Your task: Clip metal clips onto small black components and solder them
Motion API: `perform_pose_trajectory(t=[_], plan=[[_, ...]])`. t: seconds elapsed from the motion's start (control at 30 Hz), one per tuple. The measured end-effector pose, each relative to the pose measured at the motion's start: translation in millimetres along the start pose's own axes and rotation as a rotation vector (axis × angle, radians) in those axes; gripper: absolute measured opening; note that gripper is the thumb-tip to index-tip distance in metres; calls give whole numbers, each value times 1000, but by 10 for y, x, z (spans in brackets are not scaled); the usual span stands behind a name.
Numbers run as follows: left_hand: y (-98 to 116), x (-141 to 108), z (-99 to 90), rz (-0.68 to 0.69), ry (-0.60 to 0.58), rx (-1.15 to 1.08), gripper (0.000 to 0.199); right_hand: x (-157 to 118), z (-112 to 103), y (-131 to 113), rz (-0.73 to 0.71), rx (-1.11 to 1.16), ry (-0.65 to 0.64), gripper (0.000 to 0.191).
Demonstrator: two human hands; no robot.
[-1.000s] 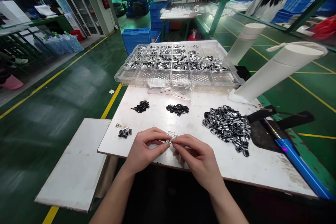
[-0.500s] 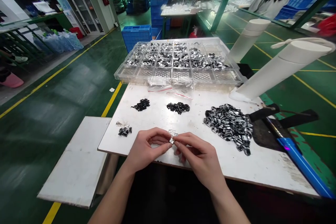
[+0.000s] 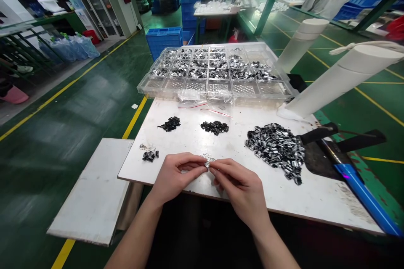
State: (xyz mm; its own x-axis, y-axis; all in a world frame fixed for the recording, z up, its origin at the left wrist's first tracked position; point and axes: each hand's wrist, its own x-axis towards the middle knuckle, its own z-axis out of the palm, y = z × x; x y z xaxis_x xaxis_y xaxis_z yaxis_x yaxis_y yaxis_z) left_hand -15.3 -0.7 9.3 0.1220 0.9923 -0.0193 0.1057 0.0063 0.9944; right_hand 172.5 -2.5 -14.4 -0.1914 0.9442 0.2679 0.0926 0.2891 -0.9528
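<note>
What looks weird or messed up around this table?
A little white scrap lies on the green floor, left of the white table, as if dropped. Dark scuffs mark the table near its right corner, making it look worn.

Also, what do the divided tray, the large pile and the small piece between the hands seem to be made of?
Divided tray: likely clear, glossy plastic; its walls are see-through.
Large pile: perhaps metal or coated plastic, dark and shiny, with glints.
Small piece: probably polished metal, given its silvery shine, but too small to be sure.
</note>
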Motion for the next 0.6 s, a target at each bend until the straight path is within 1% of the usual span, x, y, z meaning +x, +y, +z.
perform_pose_trajectory(t=[0.23,0.6], plan=[[4,17,-1,-20,-1,3,19,21,8,-11,-53,-49,-5,28],[-1,2,-1,-5,8,9,18,15,7,3,-106,-120,0,34]])
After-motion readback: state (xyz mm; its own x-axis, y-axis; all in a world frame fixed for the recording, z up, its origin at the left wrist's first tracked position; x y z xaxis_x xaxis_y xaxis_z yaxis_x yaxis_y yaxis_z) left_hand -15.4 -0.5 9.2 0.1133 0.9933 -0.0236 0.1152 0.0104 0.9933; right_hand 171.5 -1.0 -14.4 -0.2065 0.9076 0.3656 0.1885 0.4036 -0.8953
